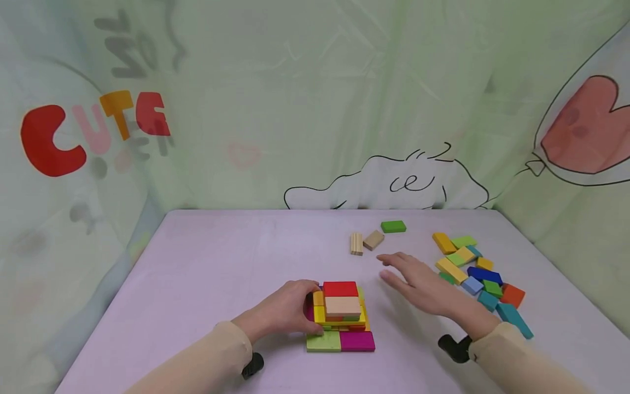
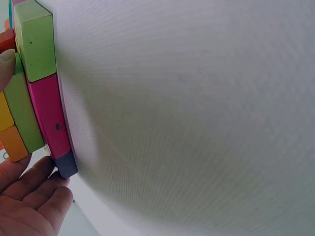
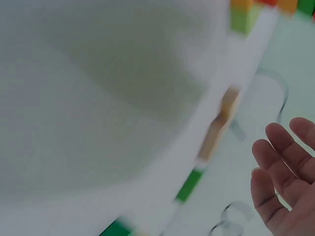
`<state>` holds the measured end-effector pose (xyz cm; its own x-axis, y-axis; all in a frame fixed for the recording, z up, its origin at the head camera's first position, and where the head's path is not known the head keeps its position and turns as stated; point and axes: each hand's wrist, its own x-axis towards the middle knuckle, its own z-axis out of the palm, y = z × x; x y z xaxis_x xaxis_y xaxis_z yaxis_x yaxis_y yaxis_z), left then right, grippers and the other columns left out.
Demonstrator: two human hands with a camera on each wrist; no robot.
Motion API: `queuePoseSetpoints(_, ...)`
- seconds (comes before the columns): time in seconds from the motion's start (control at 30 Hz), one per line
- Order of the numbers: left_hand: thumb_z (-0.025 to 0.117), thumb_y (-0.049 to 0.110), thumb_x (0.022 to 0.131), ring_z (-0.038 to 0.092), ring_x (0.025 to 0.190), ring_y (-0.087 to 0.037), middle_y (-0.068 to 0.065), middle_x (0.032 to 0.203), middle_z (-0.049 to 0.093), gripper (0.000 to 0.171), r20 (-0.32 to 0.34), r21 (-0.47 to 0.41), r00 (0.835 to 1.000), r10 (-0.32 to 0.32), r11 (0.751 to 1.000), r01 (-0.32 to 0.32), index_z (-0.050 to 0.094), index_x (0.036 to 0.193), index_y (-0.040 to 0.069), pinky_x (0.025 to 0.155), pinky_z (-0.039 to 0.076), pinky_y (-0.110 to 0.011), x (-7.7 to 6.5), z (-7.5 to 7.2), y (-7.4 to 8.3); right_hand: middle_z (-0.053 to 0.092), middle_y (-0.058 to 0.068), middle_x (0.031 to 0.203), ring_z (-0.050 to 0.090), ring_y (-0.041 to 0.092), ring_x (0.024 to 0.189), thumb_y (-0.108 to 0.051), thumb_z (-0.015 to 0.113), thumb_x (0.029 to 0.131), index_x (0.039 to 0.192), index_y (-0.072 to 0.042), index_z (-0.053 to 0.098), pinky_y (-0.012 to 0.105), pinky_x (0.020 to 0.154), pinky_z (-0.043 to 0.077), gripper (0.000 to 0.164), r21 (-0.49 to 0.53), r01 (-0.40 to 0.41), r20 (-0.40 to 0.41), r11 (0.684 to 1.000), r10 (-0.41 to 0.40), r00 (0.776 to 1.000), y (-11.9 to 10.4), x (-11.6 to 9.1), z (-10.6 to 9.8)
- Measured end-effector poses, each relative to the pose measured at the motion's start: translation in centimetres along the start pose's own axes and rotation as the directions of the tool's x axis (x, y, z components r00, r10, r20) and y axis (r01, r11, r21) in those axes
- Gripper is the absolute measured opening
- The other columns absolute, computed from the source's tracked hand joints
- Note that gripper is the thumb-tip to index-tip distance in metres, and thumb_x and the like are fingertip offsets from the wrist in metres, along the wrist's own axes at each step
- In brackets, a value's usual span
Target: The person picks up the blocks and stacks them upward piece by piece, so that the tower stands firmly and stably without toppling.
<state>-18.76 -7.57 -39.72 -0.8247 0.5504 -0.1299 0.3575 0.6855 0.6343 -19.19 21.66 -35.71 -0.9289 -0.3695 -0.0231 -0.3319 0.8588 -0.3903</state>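
Pale green cloth (image 1: 236, 98) walls us in, CUTE lettering (image 1: 36, 139) away to the left, lilac bench (image 1: 221, 257) below. And here's the left hand (image 1: 285, 307), reaching in low from the near side, clamped on the block stack (image 1: 342, 306): thumb on the near face, fingers wrapped round the far end. That stack sits near the bench's middle, red and pale wood on top! I'd call this the steadying step of a build. Beyond it lie a ridged block (image 1: 356, 244), a plain wooden block (image 1: 373, 240) and a green block (image 1: 393, 226). Now the right hand (image 1: 418, 282), hovering palm inward, fingers extended, thumb apart, holding nothing! Far right, the loose blocks (image 1: 484, 274) lie scattered. Adding another, I reckon, calls for a neat pinch over there and a gentle, square set-down, left hand bracing.
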Motion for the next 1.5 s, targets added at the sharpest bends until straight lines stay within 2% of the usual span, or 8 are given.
queuePoseSetpoints(0.1, 0.091, 0.029, 0.075, 0.059, 0.1, -0.01, -0.002, 0.119, 0.068, 0.063, 0.001, 0.003, 1.0, 0.0, 1.0, 0.0, 0.063, 0.126, 0.006, 0.099, 0.055, -0.028, 0.0, 0.0, 0.0, 0.053, 0.028, 0.144, 0.051, 0.048, 0.13, -0.044, 0.048, 0.107, 0.145, 0.001, 0.051, 0.066, 0.105, 0.047, 0.059, -0.019, -0.051, -0.031, 0.999, 0.051, 0.998, 4.2, 0.0, -0.6)
queuePoseSetpoints(0.27, 0.091, 0.03, 0.075, 0.058, 0.1, -0.011, -0.001, 0.118, 0.068, 0.063, 0.007, 0.006, 1.0, -0.014, 1.0, 0.014, 0.063, 0.127, 0.006, 0.098, 0.055, -0.029, 0.0, 0.1, 0.0, 0.058, 0.035, 0.13, 0.056, 0.051, 0.117, -0.023, 0.057, 0.104, 0.134, 0.011, 0.056, 0.067, 0.096, 0.049, 0.046, -0.169, -0.122, -0.072, 0.978, 0.111, 0.991, 10.8, -0.4, -1.6)
queuePoseSetpoints(0.47, 0.091, 0.031, 0.075, 0.058, 0.102, -0.012, -0.001, 0.12, 0.067, 0.064, 0.004, 0.021, 1.0, -0.018, 1.0, 0.018, 0.063, 0.127, 0.007, 0.099, 0.055, -0.03, 0.0, 0.1, 0.0, 0.068, 0.029, 0.104, 0.064, 0.038, 0.089, -0.01, 0.07, 0.092, 0.117, 0.016, 0.061, 0.056, 0.079, 0.057, 0.037, -0.295, -0.22, -0.054, 0.93, 0.214, 0.975, 14.2, -1.1, -2.6)
queuePoseSetpoints(0.77, 0.091, 0.031, 0.075, 0.058, 0.099, -0.009, 0.0, 0.118, 0.068, 0.063, 0.006, 0.023, 1.0, -0.014, 1.0, 0.013, 0.063, 0.126, 0.007, 0.098, 0.055, -0.027, 0.2, 0.1, 0.2, 0.071, 0.023, 0.098, 0.064, 0.032, 0.084, -0.004, 0.07, 0.088, 0.111, 0.013, 0.065, 0.054, 0.079, 0.057, 0.028, -0.295, -0.219, -0.005, 0.93, 0.228, 0.974, 14.3, -0.8, -3.1)
queuePoseSetpoints(0.97, 0.091, 0.031, 0.075, 0.057, 0.1, -0.01, 0.0, 0.117, 0.067, 0.062, 0.01, 0.016, 1.0, -0.02, 1.0, 0.02, 0.063, 0.126, 0.007, 0.097, 0.055, -0.027, 0.1, 0.1, 0.2, 0.073, 0.013, 0.097, 0.064, 0.028, 0.087, 0.0, 0.072, 0.088, 0.105, 0.002, 0.07, 0.052, 0.083, 0.058, 0.017, -0.271, -0.102, 0.023, 0.957, 0.112, 0.993, 13.0, 0.5, -2.6)
queuePoseSetpoints(1.1, 0.091, 0.03, 0.075, 0.058, 0.101, -0.01, -0.001, 0.119, 0.067, 0.063, 0.013, 0.01, 1.0, -0.028, 1.0, 0.028, 0.063, 0.127, 0.007, 0.098, 0.055, -0.029, 0.1, 0.0, 0.3, 0.073, 0.008, 0.103, 0.065, 0.026, 0.094, 0.0, 0.075, 0.088, 0.11, -0.003, 0.071, 0.052, 0.09, 0.058, 0.022, -0.221, -0.051, 0.077, 0.974, 0.069, 0.995, 10.9, 1.1, -2.0)
queuePoseSetpoints(1.3, 0.091, 0.03, 0.075, 0.058, 0.1, -0.01, 0.0, 0.118, 0.067, 0.062, 0.011, 0.012, 1.0, -0.019, 1.0, 0.018, 0.063, 0.126, 0.007, 0.097, 0.055, -0.028, 0.1, -0.1, 0.3, 0.073, 0.01, 0.111, 0.065, 0.027, 0.101, -0.003, 0.078, 0.087, 0.117, -0.003, 0.07, 0.049, 0.092, 0.059, 0.031, -0.161, -0.052, 0.129, 0.986, 0.073, 0.989, 8.5, 1.3, -1.3)
queuePoseSetpoints(1.5, 0.091, 0.031, 0.075, 0.058, 0.101, -0.011, 0.0, 0.118, 0.067, 0.062, 0.008, 0.017, 1.0, -0.017, 1.0, 0.017, 0.063, 0.126, 0.007, 0.097, 0.056, -0.028, 0.0, -0.1, 0.3, 0.071, 0.012, 0.109, 0.063, 0.025, 0.096, -0.012, 0.079, 0.088, 0.119, 0.001, 0.069, 0.047, 0.088, 0.06, 0.035, -0.157, -0.141, 0.14, 0.977, 0.164, 0.977, 9.0, 1.3, -1.4)
